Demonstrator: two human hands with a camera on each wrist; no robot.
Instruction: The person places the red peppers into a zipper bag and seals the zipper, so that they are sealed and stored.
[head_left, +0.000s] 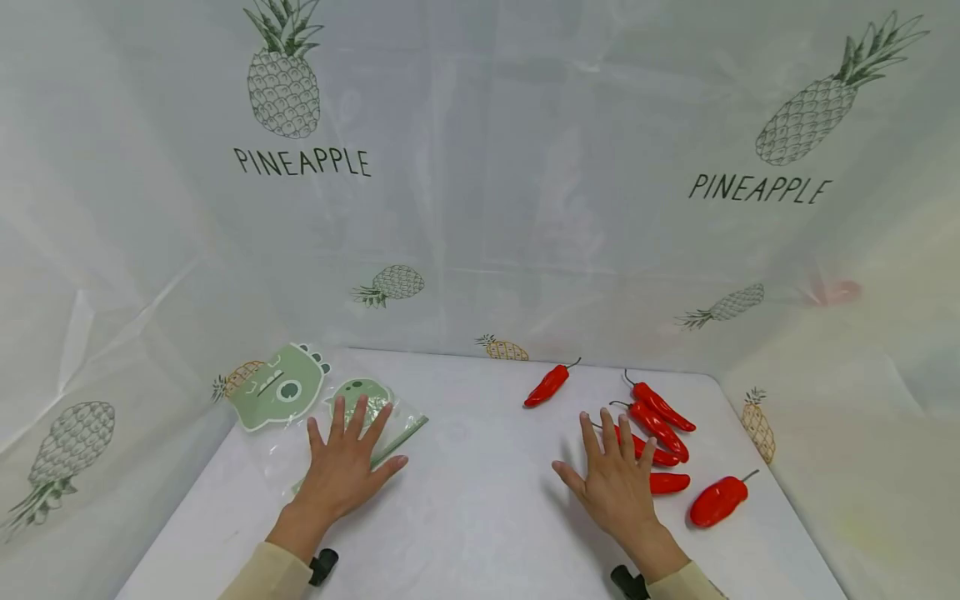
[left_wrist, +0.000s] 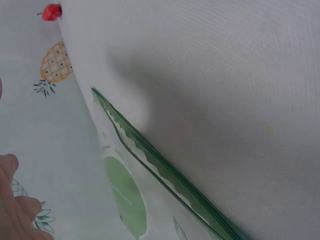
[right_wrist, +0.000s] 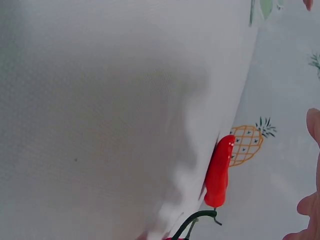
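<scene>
My left hand (head_left: 341,467), fingers spread, hovers over a clear plastic bag (head_left: 405,435) with a green zip edge. A green dinosaur shape (head_left: 362,392) lies under the film, partly hidden by the fingertips. In the left wrist view the zip edge (left_wrist: 165,167) runs diagonally across. My right hand (head_left: 617,492), fingers also spread and holding nothing, is above the table beside several red chili peppers (head_left: 660,429), covering parts of some. One chili pepper (head_left: 551,385) lies apart at the back; the right wrist view shows a chili pepper (right_wrist: 218,172) near the table edge.
A green dinosaur face (head_left: 281,390) with one round eye lies at the table's back left. A plump red pepper (head_left: 718,502) sits at the right. White sheeting (head_left: 517,192) printed with pineapples rises behind and beside the white table (head_left: 480,517).
</scene>
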